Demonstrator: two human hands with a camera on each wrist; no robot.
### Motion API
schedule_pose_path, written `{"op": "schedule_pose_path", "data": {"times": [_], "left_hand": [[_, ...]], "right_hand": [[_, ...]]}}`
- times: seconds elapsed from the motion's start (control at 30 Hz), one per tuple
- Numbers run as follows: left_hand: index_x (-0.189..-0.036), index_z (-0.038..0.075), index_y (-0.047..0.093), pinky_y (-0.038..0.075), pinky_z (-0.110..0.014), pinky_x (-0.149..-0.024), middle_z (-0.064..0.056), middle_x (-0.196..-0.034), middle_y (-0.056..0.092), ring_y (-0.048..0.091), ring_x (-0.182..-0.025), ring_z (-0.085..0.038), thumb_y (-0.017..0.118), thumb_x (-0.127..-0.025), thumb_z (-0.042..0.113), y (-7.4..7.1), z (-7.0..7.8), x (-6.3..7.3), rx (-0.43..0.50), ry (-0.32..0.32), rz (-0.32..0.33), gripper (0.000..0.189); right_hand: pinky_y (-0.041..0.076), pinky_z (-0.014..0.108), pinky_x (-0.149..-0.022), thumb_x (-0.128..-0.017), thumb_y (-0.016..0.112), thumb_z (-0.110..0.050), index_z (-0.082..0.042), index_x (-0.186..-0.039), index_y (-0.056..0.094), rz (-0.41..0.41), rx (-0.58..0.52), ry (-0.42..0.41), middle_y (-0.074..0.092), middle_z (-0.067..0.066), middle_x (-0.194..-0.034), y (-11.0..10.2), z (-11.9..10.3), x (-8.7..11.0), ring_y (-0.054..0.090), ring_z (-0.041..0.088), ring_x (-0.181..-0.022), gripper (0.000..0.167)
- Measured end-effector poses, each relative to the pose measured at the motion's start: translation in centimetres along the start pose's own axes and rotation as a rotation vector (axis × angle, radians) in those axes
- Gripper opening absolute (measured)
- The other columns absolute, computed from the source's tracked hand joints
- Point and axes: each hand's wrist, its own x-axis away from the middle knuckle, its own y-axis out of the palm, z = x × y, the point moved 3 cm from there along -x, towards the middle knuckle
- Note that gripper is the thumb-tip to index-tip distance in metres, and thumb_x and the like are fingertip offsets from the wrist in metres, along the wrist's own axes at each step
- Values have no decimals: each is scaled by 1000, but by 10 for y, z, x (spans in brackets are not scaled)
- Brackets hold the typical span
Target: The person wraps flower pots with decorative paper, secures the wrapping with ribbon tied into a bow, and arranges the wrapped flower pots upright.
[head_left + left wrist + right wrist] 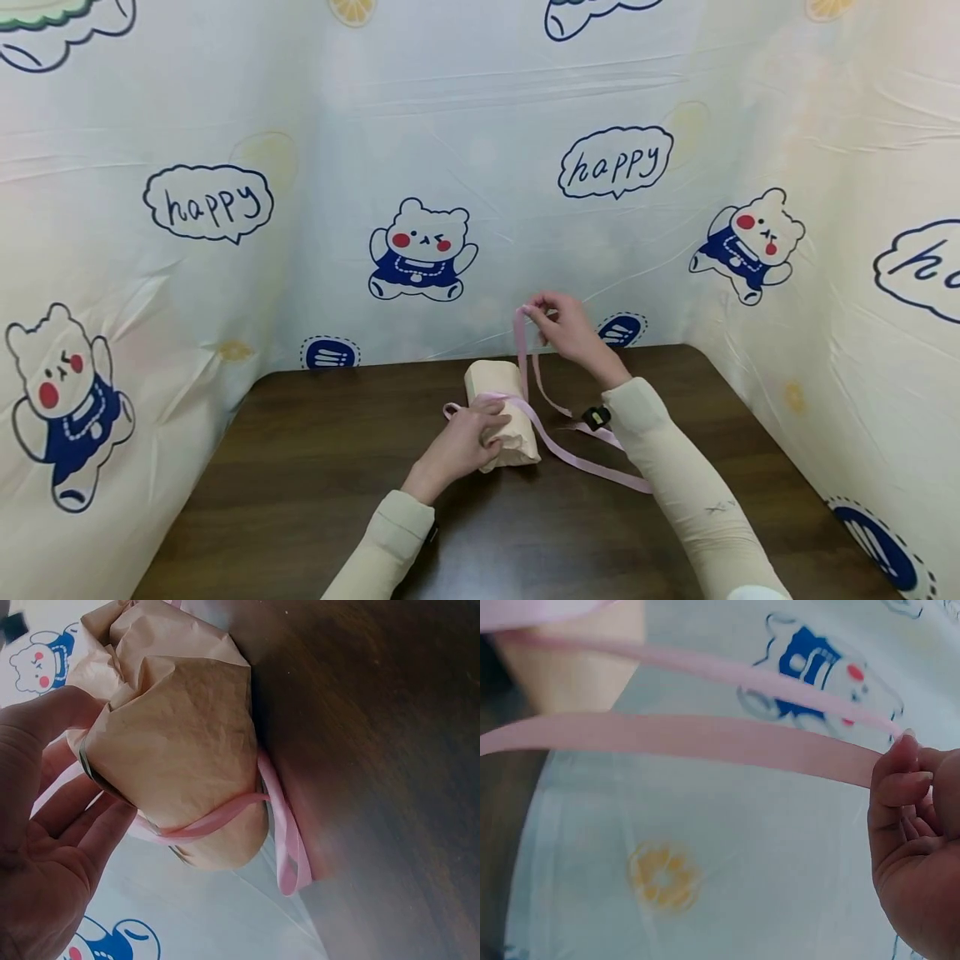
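One left hand (463,440), one right hand (564,327), one parcel (180,735)
One table (300,483), three whole printed bears (423,272), three speech bubbles (617,162); ribbon (705,741) pieces uncountable

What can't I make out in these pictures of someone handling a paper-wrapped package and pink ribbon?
- Contents of the paper package: hidden by its wrapping, head and left wrist views.
- Where the pink ribbon goes at right: hidden behind the right sleeve, head view.
- The rest of the right hand: cut off by the right edge, right wrist view.
- Any markings on the dark wrist device: too small, head view.
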Motion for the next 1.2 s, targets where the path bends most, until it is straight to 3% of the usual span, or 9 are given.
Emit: {"op": "schedule_pose_path", "data": {"times": [0.37,0.63,0.73,0.83,0.87,0.97,1.03,1.1,1.2], "left_hand": [[-126,6,72,56,-39,-93,-16,-137,64,58,-131,-25,74,-90,9,3,0,-1,-12,-34,-17,36],[-125,7,73,58,-47,-87,-14,-137,65,68,-115,-25,75,-90,9,3,4,-1,-7,-29,-15,36],[-122,7,74,58,-45,-86,-12,-136,65,68,-115,-24,75,-89,7,4,5,-3,4,-23,-11,33],[-93,7,78,57,-39,-78,-5,-105,74,68,-109,-18,75,-86,5,4,4,-4,-3,-22,4,8],[-93,6,75,55,-36,-73,-3,-93,72,69,-98,-16,76,-85,5,5,3,-4,-1,-35,12,9],[-90,9,63,43,-29,-62,3,-72,56,55,-69,-8,77,-84,6,5,0,-1,31,-86,18,15],[-97,12,60,41,-26,-61,8,-70,50,45,-61,-4,76,-85,7,5,-2,2,70,-120,21,21],[-86,13,57,37,-23,-57,10,-65,43,36,-53,-2,73,-86,6,4,-2,5,123,-141,14,18],[-73,14,50,33,-21,-54,12,-58,35,29,-50,-1,70,-88,6,4,-2,8,177,-148,16,26]], "right_hand": [[49,29,-61,-104,60,-21,-10,-99,71,34,54,-106,68,8,-83,30,-52,-36,57,18,-67,16],[49,27,-56,-103,62,-22,-8,-98,72,1,-47,-143,65,4,-77,54,-79,-47,57,17,-64,17],[53,27,-59,-103,62,-22,-9,-100,72,-54,-65,-163,65,4,-82,69,-92,-49,60,15,-67,17],[55,25,-68,-103,61,-21,-10,-103,72,-126,-63,-203,67,5,-88,90,-105,-50,62,12,-72,16],[56,23,-73,-103,61,-20,-9,-104,73,-162,-56,-224,68,5,-92,99,-110,-49,63,11,-75,16],[53,19,-87,-104,59,-17,-8,-113,73,-322,-21,-297,73,5,-105,126,-119,-45,65,10,-91,19],[50,18,-95,-105,56,-14,-6,-122,72,-437,15,-350,73,6,-115,145,-121,-42,65,10,-103,24],[46,17,-100,-106,53,-12,-7,-130,68,-514,65,-383,71,5,-124,159,-122,-40,64,10,-110,28],[44,16,-102,-106,51,-8,-8,-138,63,-580,93,-381,68,6,-129,173,-122,-36,69,8,-94,34]]}}
